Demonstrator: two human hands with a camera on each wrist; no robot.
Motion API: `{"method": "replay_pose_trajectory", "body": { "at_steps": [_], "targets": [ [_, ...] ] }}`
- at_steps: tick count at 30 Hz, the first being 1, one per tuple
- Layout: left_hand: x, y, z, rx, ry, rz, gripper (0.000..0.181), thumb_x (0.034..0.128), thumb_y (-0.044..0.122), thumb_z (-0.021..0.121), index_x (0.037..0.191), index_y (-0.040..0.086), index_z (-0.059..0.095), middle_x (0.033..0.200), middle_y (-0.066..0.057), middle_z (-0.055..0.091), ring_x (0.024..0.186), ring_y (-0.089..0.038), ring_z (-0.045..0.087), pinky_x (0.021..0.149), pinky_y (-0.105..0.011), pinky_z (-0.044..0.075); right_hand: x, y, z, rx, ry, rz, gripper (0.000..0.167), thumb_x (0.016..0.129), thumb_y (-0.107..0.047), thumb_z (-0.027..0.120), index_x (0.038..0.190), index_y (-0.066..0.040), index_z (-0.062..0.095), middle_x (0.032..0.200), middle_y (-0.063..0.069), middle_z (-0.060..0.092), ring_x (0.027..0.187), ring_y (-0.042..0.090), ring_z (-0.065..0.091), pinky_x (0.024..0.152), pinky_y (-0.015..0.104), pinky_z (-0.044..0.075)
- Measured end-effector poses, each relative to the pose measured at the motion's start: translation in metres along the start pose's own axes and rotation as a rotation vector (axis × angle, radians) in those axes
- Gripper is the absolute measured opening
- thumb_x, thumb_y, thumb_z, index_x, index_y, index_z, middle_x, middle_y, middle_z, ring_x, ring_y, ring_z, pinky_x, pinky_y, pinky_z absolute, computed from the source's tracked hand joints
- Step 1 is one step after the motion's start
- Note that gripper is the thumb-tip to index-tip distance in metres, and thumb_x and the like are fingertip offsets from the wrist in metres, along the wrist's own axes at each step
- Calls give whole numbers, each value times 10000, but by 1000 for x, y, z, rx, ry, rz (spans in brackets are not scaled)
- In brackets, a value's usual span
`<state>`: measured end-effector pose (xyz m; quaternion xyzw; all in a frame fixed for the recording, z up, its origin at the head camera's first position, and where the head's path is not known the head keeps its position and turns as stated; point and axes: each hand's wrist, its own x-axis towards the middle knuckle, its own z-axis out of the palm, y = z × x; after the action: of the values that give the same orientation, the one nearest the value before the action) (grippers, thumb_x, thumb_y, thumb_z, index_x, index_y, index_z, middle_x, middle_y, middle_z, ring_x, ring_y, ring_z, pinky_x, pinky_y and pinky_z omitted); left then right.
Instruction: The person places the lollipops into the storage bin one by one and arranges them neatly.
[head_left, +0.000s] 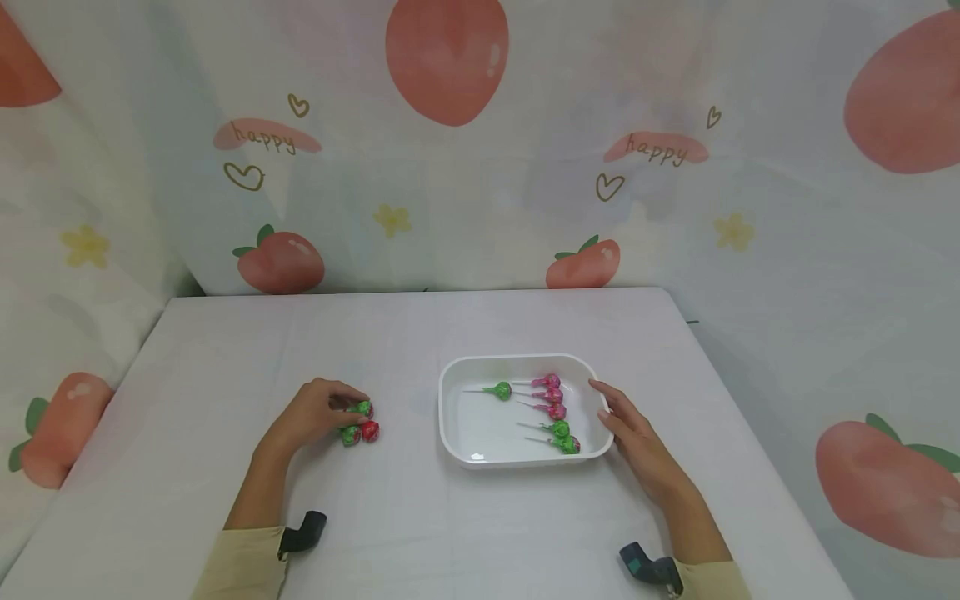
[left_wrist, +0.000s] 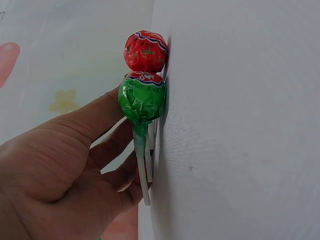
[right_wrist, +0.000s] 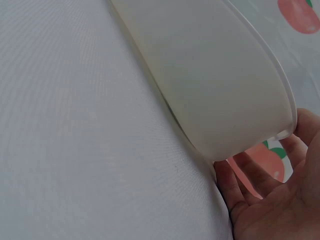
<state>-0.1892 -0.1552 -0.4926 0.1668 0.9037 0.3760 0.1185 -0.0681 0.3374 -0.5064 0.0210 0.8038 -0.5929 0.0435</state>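
My left hand [head_left: 318,411] pinches a green lollipop [head_left: 363,408] between thumb and fingers, low over the left of the table. Right by it lie a red lollipop [head_left: 370,431] and another green lollipop [head_left: 350,435]. In the left wrist view, the nearer green lollipop [left_wrist: 142,100] shows its white stick, with the red lollipop [left_wrist: 146,52] behind; the pinched one is mostly hidden. My right hand [head_left: 637,437] holds the right end of the white tray [head_left: 472,437], thumb at its rim [right_wrist: 285,95]. Inside, several pink lollipops [head_left: 553,396] and green lollipops [head_left: 561,429] lie toward the right, and one green lollipop [head_left: 501,390] toward the left.
A white cloth covers the table [head_left: 405,517]. Behind and beside it hangs a curtain [head_left: 480,183] printed with peaches. Dark wrist-worn devices [head_left: 303,532] sit at both sleeve cuffs.
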Motion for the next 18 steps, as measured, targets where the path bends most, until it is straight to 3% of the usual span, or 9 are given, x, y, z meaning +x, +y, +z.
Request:
{"method": "replay_pose_trajectory", "body": {
  "at_steps": [8,18],
  "targets": [
    [1,0,-3,-6,2,18,254,854,133,864,1098,121,796,1050,-11,722,1036,-267,634,916,-495,525,-1,0,1,0,2,-10,531,1112,-327,481,1617,-242,342,1713,71,148,1555,406,44,1152,672,164],
    [8,15,-9,-12,22,26,269,903,158,826,1167,133,777,1103,-16,729,1158,-282,613,1021,-539,472,0,0,1,-7,3,-6,525,1116,-316,473,1618,-239,338,1714,76,144,1554,411,47,1151,669,165]
  ]
}}
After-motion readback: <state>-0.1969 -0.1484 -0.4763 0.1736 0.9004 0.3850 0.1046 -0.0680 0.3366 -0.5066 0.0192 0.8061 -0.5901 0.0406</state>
